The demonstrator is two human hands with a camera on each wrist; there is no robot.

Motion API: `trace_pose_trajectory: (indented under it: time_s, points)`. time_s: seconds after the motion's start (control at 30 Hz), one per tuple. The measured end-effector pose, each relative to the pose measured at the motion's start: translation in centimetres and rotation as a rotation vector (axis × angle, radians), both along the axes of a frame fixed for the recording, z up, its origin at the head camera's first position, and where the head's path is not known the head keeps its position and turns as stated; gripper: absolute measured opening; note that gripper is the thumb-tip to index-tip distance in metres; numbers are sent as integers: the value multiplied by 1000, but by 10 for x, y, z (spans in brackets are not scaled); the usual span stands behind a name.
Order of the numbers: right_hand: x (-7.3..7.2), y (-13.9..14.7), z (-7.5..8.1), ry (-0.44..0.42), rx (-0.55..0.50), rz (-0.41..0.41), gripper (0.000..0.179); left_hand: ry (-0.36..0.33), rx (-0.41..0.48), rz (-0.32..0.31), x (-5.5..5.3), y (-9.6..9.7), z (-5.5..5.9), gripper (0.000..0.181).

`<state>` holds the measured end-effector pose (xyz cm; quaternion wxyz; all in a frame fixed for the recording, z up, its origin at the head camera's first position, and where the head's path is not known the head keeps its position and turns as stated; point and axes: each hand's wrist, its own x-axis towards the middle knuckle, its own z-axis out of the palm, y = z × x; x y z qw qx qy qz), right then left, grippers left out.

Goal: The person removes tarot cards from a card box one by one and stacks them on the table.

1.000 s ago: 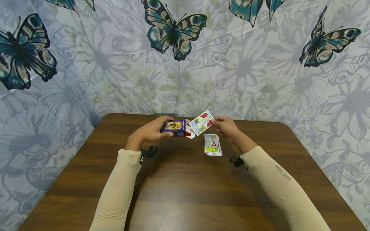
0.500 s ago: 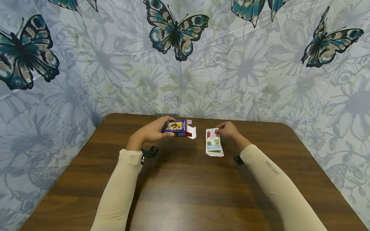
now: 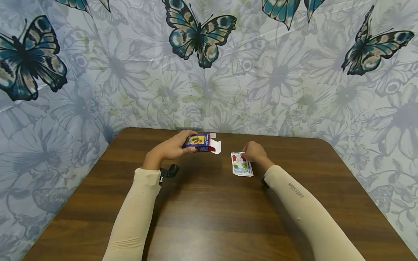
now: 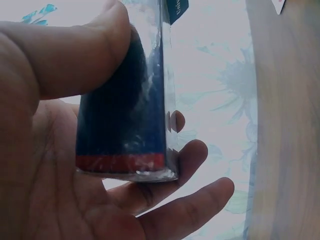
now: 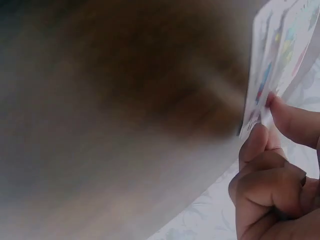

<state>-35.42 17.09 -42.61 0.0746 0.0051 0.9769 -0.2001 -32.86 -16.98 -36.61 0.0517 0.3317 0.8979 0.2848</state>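
Observation:
My left hand (image 3: 171,148) holds a dark blue card box (image 3: 200,140) with a yellow picture, tilted, above the far part of the table. Its white end flap (image 3: 215,146) stands open to the right. In the left wrist view the thumb presses one side of the shiny, red-edged box (image 4: 122,120), fingers behind it. My right hand (image 3: 255,152) pinches the upper right corner of an illustrated card (image 3: 240,164) lying over a small stack of cards (image 3: 247,175). Up close in the right wrist view, thumb and fingertips meet at the edges of the cards (image 5: 275,55).
The brown wooden table (image 3: 202,214) has its far edge right behind the hands. Beyond it hangs a pale flowered cloth with butterflies (image 3: 197,34). Dark camera mounts (image 3: 169,172) sit at the wrists.
My right hand has brought a card from beside the box's mouth down to the right, turning it upright over the stack. My left hand stays almost still with the box.

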Motion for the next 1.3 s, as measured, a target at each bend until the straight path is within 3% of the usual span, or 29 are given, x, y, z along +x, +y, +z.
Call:
trace_pose_trajectory:
  time_s: [0.2, 0.33, 0.43, 0.53, 0.63, 0.7, 0.8, 0.9, 1.07, 1.3]
  points:
    - [-1, -5, 2, 0, 31, 7, 10, -3, 2, 6, 0, 0, 0, 63]
    - [-1, -9, -1, 72, 3, 27, 13, -23, 10, 9, 1, 1, 0, 62]
    - [0, -17, 5, 195, -172, 69, 21, -12, -2, 7, 1, 1, 0, 62]
    - [6, -31, 20, 268, -443, 129, 27, 1, -17, 11, 0, 0, 1, 62]
    - [15, -46, 38, 180, -660, 173, 29, 0, -22, 22, 0, 0, 2, 63]
    - [21, -55, 46, 60, -718, 196, 29, -4, -23, 25, 0, 0, 2, 63]
    - [28, -67, 50, -102, -689, 219, 30, -6, -23, 23, -1, 0, 2, 63]
    - [31, -75, 48, -192, -649, 228, 31, -3, -23, 11, -1, 1, 0, 62]
    - [34, -83, 43, -249, -636, 220, 33, 5, -31, 8, -2, 3, -3, 62]
    - [34, -80, 44, -233, -648, 232, 30, 37, -47, 21, -1, 3, 0, 63]
